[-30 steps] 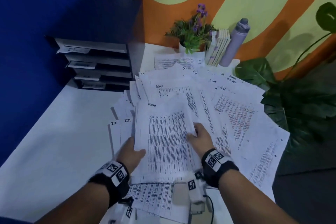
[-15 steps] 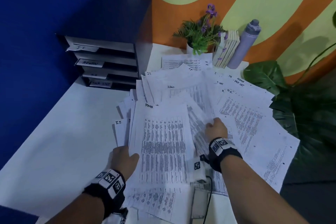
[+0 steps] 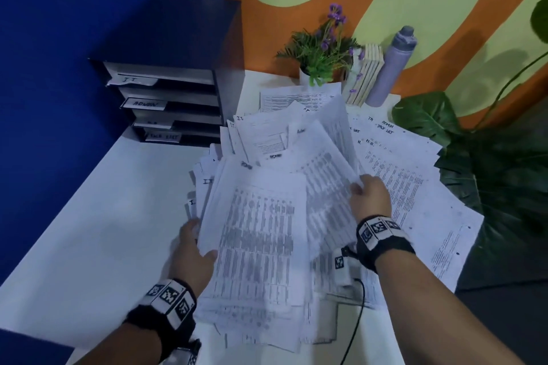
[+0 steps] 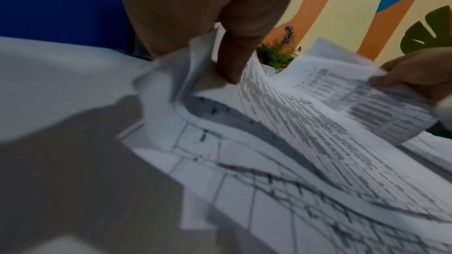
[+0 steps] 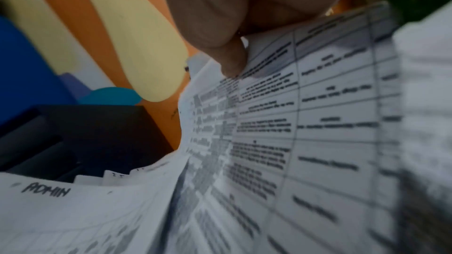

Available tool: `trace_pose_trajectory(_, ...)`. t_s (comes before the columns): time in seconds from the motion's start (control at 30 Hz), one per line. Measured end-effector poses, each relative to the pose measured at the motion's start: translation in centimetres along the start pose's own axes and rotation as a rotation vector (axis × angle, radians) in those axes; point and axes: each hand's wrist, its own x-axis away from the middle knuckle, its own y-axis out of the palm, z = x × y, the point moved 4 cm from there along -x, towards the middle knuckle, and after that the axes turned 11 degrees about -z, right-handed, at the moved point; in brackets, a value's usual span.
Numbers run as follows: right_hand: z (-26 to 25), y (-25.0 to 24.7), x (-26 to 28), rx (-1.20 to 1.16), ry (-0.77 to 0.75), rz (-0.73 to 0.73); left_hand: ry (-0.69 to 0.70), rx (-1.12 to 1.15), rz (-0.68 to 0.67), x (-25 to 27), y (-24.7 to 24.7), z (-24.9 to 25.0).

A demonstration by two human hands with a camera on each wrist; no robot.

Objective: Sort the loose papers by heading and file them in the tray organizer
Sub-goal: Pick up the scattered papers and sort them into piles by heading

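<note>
Loose printed papers point(image 3: 409, 187) lie fanned over the white table point(image 3: 89, 231), with handwritten headings such as I.T., ADMIN and H.R. My left hand point(image 3: 192, 249) grips the left edge of a small stack headed ADMIN point(image 3: 255, 246), thumb on top point(image 4: 229, 61). My right hand point(image 3: 367, 195) pinches the right edge of another sheet point(image 5: 305, 103) and holds it lifted and curled above the pile. The dark tray organizer point(image 3: 166, 104) stands at the back left, its slots labelled I.T., ADMIN and lower ones.
A small potted plant point(image 3: 323, 50), several upright books point(image 3: 364, 77) and a purple bottle point(image 3: 391, 65) stand against the painted back wall. Large green leaves point(image 3: 489, 172) hang past the table's right edge. A blue wall closes the left side.
My right hand moved right and up, lifting a sheet off the pile. My left hand shifted left along the ADMIN stack, raising its edge.
</note>
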Motion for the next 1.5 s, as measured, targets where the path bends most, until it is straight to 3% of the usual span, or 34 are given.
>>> trace_pose_trajectory(0.1,-0.8,-3.9,2.6,0.078,-0.123,0.221,-0.034,0.045,0.03,0.4,-1.3,0.0)
trace_pose_trajectory(0.17,-1.7,-6.4,4.7,0.062,-0.284,0.369,-0.056,-0.005,-0.028,-0.1,-1.4,-0.7)
trace_pose_trajectory(0.23,-2.5,-8.6,6.6,-0.018,-0.406,0.46,-0.062,0.014,-0.081,-0.1,-1.2,-1.0)
trace_pose_trajectory(0.3,-2.7,-9.8,8.1,-0.188,-0.388,0.488,-0.05,0.07,-0.105,0.0,-1.0,-1.1)
trace_pose_trajectory(0.4,-2.2,-8.2,9.4,-0.511,-0.186,0.326,-0.05,0.122,-0.175,-0.3,-0.3,-1.4)
trace_pose_trajectory(0.5,-1.0,-3.1,11.0,-0.607,0.01,0.053,-0.054,0.182,-0.239,-0.4,0.6,-1.7)
trace_pose_trajectory(0.67,1.9,6.1,13.4,-0.431,0.211,-0.234,-0.126,0.303,-0.213,-0.5,1.9,-2.5)
trace_pose_trajectory(0.77,2.5,8.7,13.5,-0.196,0.128,-0.371,-0.059,0.215,-0.218,0.2,2.5,-1.9)
trace_pose_trajectory(0.87,3.2,7.0,11.9,-0.068,0.064,-0.236,0.044,0.06,-0.156,0.5,2.3,-1.3)
trace_pose_trajectory(0.97,6.1,3.3,10.0,0.12,0.299,-0.075,0.088,0.016,-0.058,0.8,0.7,-0.8)
trace_pose_trajectory(1.03,7.8,1.5,9.4,0.164,0.472,-0.087,0.087,0.048,-0.002,0.9,-0.8,-0.9)
trace_pose_trajectory(1.1,9.3,1.3,8.9,0.116,0.552,-0.154,0.087,0.088,0.051,1.0,-2.3,-1.0)
trace_pose_trajectory(1.27,9.4,2.4,8.6,-0.101,0.458,-0.279,0.055,0.22,0.083,0.6,-4.6,-1.6)
trace_pose_trajectory(1.37,8.3,1.9,8.6,-0.09,0.366,-0.297,0.018,0.338,-0.039,-0.5,-3.1,-2.0)
trace_pose_trajectory(1.5,5.8,2.4,10.3,-0.27,0.254,-0.398,-0.057,0.497,-0.21,-0.8,0.2,-1.6)
